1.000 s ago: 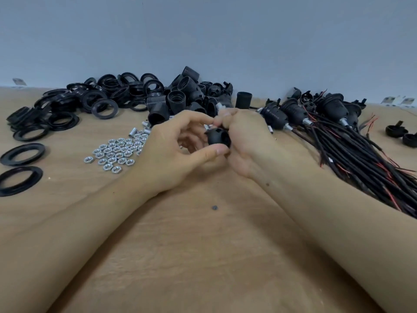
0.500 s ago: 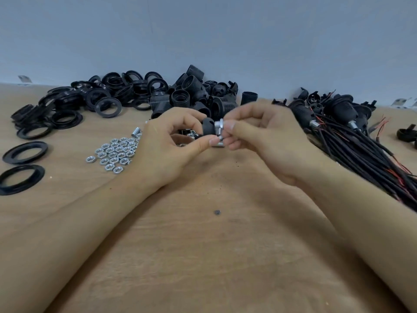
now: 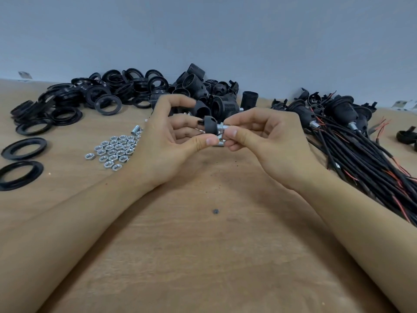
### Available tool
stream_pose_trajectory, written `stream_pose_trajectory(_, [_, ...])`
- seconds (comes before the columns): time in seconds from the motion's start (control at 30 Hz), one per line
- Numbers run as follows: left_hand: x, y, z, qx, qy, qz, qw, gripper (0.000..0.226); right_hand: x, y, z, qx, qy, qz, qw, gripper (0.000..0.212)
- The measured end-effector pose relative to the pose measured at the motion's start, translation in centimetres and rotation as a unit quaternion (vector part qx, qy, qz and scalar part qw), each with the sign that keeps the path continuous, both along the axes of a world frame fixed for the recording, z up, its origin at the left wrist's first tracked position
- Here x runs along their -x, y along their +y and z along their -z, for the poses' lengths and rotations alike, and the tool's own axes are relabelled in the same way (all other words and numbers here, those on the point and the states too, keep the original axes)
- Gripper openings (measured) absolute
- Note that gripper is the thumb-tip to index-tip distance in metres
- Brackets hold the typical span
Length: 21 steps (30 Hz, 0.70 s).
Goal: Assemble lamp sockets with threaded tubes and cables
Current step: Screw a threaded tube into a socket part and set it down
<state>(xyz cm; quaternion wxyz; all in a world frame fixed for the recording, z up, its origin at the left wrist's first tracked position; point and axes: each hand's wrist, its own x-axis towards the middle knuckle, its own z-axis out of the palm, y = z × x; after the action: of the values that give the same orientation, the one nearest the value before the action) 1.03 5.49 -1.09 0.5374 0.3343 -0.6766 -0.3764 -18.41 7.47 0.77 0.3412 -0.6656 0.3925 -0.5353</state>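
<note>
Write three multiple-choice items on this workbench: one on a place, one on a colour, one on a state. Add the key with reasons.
1. Where does the heap of hex nuts lie?
A. left of the left hand
B. among the cables
C. against the wall

2. What colour is the socket cap in the left hand?
A. white
B. black
C. red

3. What is the right hand doing?
A. lying flat on the table
B. pinching a silver threaded tube at the cap
C. pulling a cable

Key: 1 A, nuts lie beside the left wrist; 2 B, the cap is black; 3 B, fingertips pinch the tube.
</note>
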Motion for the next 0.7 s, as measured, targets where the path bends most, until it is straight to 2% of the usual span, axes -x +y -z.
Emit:
stream_pose_trajectory(0.13, [0.08,0.28,-0.42,0.023,-0.027,0.004,0.999,0.049,0.11,0.21,0.04,-0.021,0.005,-0.005,1.0,0.007])
stream_pose_trajectory(0.33, [0.46,0.58,-0.36,0.035,-0.035,0.027,0.998,0.046,-0.54,0.22,0.81,-0.068,0.054,0.049,0.995,0.045])
stream_pose_trajectory(0.47, [0.49,0.41,-0.08,0.035,-0.042,0.012,0.998,0.045,-0.7,-0.08,0.62,-0.107,0.05,0.057,0.991,0.059])
stream_pose_trajectory(0.5, [0.46,0.35,-0.08,0.033,-0.041,0.006,0.999,0.045,-0.57,-0.18,0.5,-0.108,0.048,0.046,0.992,0.057])
stream_pose_trajectory(0.63, [0.36,0.23,-0.04,0.037,-0.047,0.005,0.998,0.046,-0.12,-0.3,0.42,-0.113,0.048,0.001,0.992,0.024])
stream_pose_trajectory(0.7, [0.36,0.26,0.0,0.04,-0.049,0.008,0.998,0.045,-0.18,-0.33,0.62,-0.111,0.048,-0.001,0.993,0.027])
